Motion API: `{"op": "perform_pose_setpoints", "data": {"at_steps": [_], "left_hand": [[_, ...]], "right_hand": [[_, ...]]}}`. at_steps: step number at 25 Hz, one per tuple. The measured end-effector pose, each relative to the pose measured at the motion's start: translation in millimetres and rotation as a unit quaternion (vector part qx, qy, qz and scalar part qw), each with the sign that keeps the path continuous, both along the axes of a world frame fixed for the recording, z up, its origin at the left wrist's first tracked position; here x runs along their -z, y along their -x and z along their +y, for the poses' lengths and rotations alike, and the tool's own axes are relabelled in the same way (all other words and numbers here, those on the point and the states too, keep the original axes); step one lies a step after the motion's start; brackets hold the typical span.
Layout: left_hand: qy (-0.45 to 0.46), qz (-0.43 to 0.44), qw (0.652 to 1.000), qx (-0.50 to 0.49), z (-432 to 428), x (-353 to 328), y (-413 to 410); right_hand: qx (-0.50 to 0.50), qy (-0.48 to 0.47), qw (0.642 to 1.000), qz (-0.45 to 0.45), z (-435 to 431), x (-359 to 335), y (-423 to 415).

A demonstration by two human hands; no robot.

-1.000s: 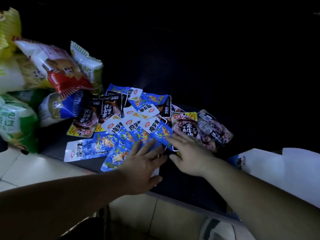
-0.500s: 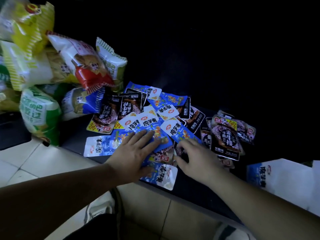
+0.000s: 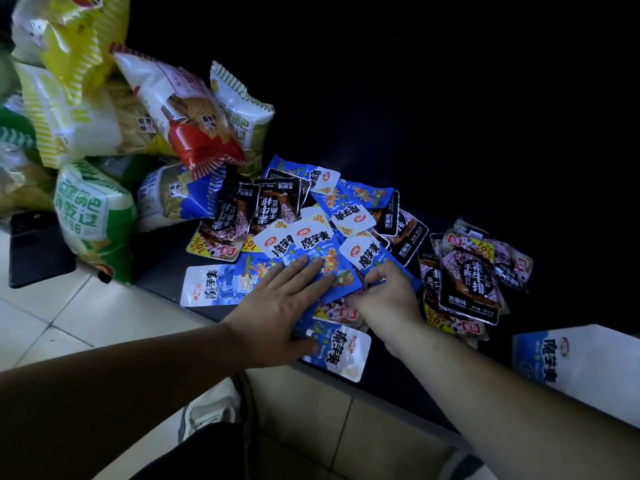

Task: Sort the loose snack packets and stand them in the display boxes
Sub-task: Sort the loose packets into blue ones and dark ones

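In the head view, your left hand (image 3: 280, 306) lies flat with its fingers straight and spread, pressing down on the blue packets (image 3: 311, 251) in the middle of the heap and gripping nothing. Your right hand (image 3: 388, 299) is just beside it with fingers curled, and seems to pinch the lower edge of one blue packet (image 3: 372, 256) (the fingertips are tucked under, so the hold itself is hard to see). The heap sits on a dark shelf (image 3: 162, 261) low above the tiled floor (image 3: 52, 327). To do this step well, use the flat hand as an anchor and draw blue ones out one by one, squaring them into a stack with all labels the same way before you lift. The dark packets (image 3: 471, 282) are mixed in at the back and piled to the right, touching the blue ones, so slide rather than yank or you will drag them along. One stray packet (image 3: 337, 351) overhangs the shelf's front edge under your left thumb and could slip to the floor. The display box (image 3: 588, 368) waits at the lower right, near your right forearm, with its opening out of view. Big crisp bags (image 3: 180, 109) lean in from the left against the heap, a phone (image 3: 38, 247) lies beyond them, and your shoe (image 3: 207, 410) is below the edge.
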State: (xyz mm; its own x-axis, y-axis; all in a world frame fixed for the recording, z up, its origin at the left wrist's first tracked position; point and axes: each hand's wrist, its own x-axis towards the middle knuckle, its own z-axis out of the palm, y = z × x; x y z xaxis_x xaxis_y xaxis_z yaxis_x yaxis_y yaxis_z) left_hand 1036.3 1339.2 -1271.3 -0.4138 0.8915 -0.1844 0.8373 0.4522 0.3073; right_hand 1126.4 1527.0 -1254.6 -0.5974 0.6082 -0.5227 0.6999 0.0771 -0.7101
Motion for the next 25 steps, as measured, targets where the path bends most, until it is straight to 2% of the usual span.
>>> {"op": "perform_pose_setpoints", "data": {"at_steps": [3, 7, 11, 14, 16, 18, 20, 22, 25], "left_hand": [[-0.007, -0.020, 1.000, -0.020, -0.2, -4.2, 2.6], [-0.006, -0.038, 0.998, -0.058, 7.2, -21.8, 9.9], [-0.035, -0.037, 0.998, -0.025, 30.1, -53.7, 13.1], [-0.070, -0.009, 0.998, 0.001, 68.2, -98.6, 13.7], [-0.085, -0.024, 0.995, -0.041, 95.6, -127.3, 12.8], [-0.087, -0.130, 0.979, -0.130, 119.4, -148.1, 7.1], [-0.104, -0.242, 0.944, -0.198, 131.7, -150.9, -0.7], [-0.139, -0.282, 0.919, -0.236, 132.3, -149.3, -2.6], [-0.171, -0.275, 0.906, -0.272, 115.7, -153.4, 12.1]], "right_hand": [[-0.002, -0.001, 0.999, 0.050, 9.2, -15.8, 1.8], [-0.041, -0.080, 0.990, 0.110, 37.9, -53.6, -8.5], [-0.085, -0.143, 0.975, 0.147, 56.6, -99.2, -37.3], [-0.106, -0.124, 0.976, 0.147, 67.4, -123.7, -59.1], [-0.088, -0.115, 0.977, 0.156, 79.3, -131.3, -64.2], [-0.057, -0.101, 0.979, 0.167, 91.2, -135.5, -64.8], [-0.017, -0.055, 0.985, 0.165, 93.0, -133.8, -62.9], [0.019, -0.002, 0.988, 0.154, 86.8, -125.0, -56.1], [0.046, 0.069, 0.987, 0.138, 76.9, -111.4, -32.7]]}}
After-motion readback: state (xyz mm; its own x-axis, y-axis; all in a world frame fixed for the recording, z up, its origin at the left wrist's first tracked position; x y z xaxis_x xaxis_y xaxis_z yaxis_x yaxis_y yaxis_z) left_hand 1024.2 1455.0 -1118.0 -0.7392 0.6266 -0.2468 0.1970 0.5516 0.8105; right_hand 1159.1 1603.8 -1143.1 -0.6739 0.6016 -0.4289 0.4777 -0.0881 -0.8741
